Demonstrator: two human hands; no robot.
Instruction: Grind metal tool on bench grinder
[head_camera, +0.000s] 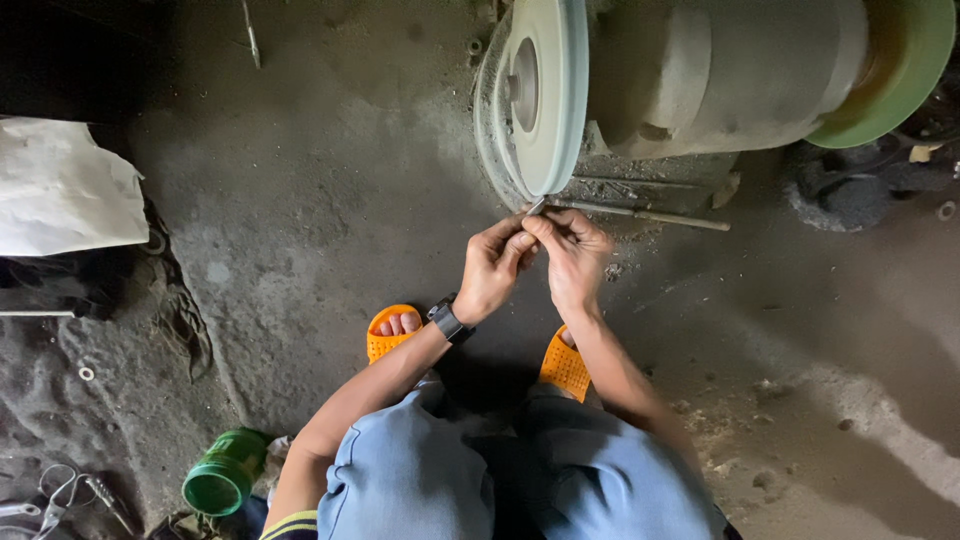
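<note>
Both hands meet just below the rim of the grinding wheel (545, 95): the left hand (492, 268) and the right hand (572, 255) are each pinched narrow on one small metal piece (536, 206), whose tip sits at or touching the wheel's lower edge; I cannot tell if there is a gap.

From largest to smallest: the grey motor housing (720, 75) fills the top of the view, with one pale wheel on its near end and one green disc (915, 60) on the far end. One white cloth (60, 185) lies at the left on the dusty floor (320, 200). Two knees in blue denim sit at the bottom, and two orange sandals (392, 330) show beyond them. One green cup (222, 475) rests by the left knee, a pair of scissors (60, 495) near it. One thin rod (650, 213) lies under the housing. One dark wristwatch (449, 321) is on the left wrist.

The metal piece looks stiff, light and very small, so it likely slips easily and probably warms against the wheel. The sound place to hold it is the end away from the wheel, fingertips of both hands close together, as they are now, with skin kept clear of the rim.
</note>
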